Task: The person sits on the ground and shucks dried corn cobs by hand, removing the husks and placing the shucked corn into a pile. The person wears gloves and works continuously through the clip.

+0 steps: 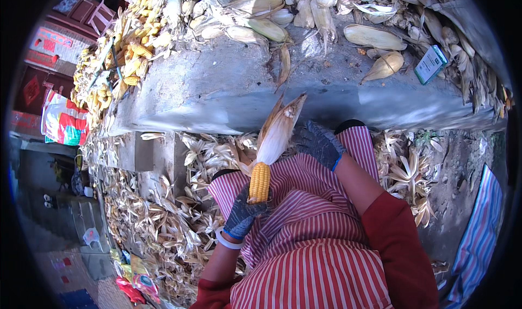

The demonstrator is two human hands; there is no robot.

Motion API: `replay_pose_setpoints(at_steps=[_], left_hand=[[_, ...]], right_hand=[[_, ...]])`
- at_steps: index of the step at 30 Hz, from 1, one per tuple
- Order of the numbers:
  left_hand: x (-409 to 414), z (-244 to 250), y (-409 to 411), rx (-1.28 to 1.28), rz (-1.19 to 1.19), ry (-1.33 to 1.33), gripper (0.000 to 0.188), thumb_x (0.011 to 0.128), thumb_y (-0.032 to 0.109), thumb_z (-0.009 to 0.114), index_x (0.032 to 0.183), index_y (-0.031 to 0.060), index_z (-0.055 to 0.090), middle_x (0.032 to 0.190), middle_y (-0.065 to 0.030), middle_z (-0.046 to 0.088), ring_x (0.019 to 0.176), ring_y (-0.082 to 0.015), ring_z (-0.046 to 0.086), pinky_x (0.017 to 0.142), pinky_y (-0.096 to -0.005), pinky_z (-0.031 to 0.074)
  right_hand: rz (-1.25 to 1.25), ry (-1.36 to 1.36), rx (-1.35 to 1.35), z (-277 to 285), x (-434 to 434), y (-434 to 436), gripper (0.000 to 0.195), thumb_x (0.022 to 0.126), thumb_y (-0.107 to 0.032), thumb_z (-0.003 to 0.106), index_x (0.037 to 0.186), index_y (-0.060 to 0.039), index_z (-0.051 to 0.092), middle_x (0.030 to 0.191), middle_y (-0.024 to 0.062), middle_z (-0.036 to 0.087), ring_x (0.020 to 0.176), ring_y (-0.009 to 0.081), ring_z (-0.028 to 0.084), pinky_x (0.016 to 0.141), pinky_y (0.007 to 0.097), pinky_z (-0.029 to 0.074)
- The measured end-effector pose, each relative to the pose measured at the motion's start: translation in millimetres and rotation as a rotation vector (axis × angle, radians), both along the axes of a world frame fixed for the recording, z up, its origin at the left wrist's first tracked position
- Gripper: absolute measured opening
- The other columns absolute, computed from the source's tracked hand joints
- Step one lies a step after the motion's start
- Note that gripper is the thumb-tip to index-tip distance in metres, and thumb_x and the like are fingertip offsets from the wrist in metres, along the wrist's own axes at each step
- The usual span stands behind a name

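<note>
An ear of corn [259, 182], its yellow kernels bare, stands upright in my left hand [246, 211], which wears a dark work glove and is closed around the lower end. Peeled husk leaves [277, 140] still hang on at the ear's far end and point up and to the right. My right hand [320, 144], gloved too, is beside the husk with its fingers extended and nothing visible in it; it is over my right knee. A red-and-white striped apron [310, 264] covers my lap.
Before me runs a concrete ledge [195, 89] bearing unhusked corn ears [373, 37] and a small green-and-white box [431, 64]. Yellow husked ears [132, 64] are heaped at the left. Loose husks [163, 227] cover the ground at left. A striped sheet [479, 235] lies right.
</note>
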State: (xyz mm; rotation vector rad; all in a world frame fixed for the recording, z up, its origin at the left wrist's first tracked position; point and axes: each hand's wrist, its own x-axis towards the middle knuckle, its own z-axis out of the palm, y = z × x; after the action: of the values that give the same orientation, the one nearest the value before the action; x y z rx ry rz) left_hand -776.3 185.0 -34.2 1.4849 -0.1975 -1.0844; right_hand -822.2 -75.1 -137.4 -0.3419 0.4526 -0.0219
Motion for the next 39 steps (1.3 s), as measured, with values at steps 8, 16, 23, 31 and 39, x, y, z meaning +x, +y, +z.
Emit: replay_pose_setpoints(at_steps=[8, 16, 23, 31, 39], left_hand=[[-10, -15, -27, -0.069, -0.049, 0.098, 0.038, 0.072, 0.007, 0.063, 0.106, 0.0016, 0.047, 0.083, -0.005, 0.056, 0.065, -0.0102, 0.054, 0.056, -0.0218, 0.045], [-18, -34, -33, -0.029, -0.291, -0.426, 0.044, 0.072, 0.01, 0.066, 0.111, 0.0003, 0.049, 0.093, -0.0044, 0.059, 0.077, -0.0171, 0.058, 0.07, -0.0279, 0.048], [8, -41, -1, 0.166, -0.899, -0.927, 0.063, 0.069, 0.026, 0.066, 0.122, 0.0025, 0.041, 0.11, -0.0201, 0.053, 0.1, -0.0319, 0.053, 0.085, -0.0333, 0.044], [56, -19, 71, 0.046, 0.178, -0.116, 0.042, 0.076, 0.011, 0.065, 0.112, 0.0015, 0.045, 0.094, -0.0076, 0.056, 0.076, -0.0135, 0.055, 0.067, -0.0262, 0.047], [40, -30, 73, -0.301, 0.561, 0.53, 0.028, 0.082, 0.016, 0.06, 0.102, 0.0021, 0.048, 0.082, -0.0088, 0.055, 0.071, -0.0167, 0.054, 0.06, -0.0261, 0.045]], right_hand=[[0.02, -0.053, -0.213, 39, -3, 71, 0.039, 0.085, -0.03, 0.056, 0.113, -0.0045, 0.045, 0.099, 0.0043, 0.055, 0.084, 0.0155, 0.056, 0.071, 0.028, 0.048], [-0.189, -0.002, -0.006, 31, 1, 82, 0.027, 0.084, -0.026, 0.057, 0.102, -0.0068, 0.053, 0.086, 0.0036, 0.056, 0.072, 0.0147, 0.056, 0.066, 0.0308, 0.048], [0.098, -0.012, 0.152, -34, -14, 85, 0.03, 0.083, -0.026, 0.056, 0.103, -0.0044, 0.052, 0.086, 0.0073, 0.057, 0.075, 0.022, 0.057, 0.066, 0.0353, 0.049], [-0.213, 0.156, -0.927, 106, 21, 10, 0.043, 0.086, -0.033, 0.052, 0.114, -0.0013, 0.046, 0.109, 0.0146, 0.055, 0.097, 0.0254, 0.056, 0.074, 0.0387, 0.044], [0.972, 0.159, -2.165, -40, -1, 41, 0.062, 0.076, -0.047, 0.053, 0.122, -0.0066, 0.044, 0.121, 0.0199, 0.047, 0.113, 0.0321, 0.045, 0.095, 0.0392, 0.035]])
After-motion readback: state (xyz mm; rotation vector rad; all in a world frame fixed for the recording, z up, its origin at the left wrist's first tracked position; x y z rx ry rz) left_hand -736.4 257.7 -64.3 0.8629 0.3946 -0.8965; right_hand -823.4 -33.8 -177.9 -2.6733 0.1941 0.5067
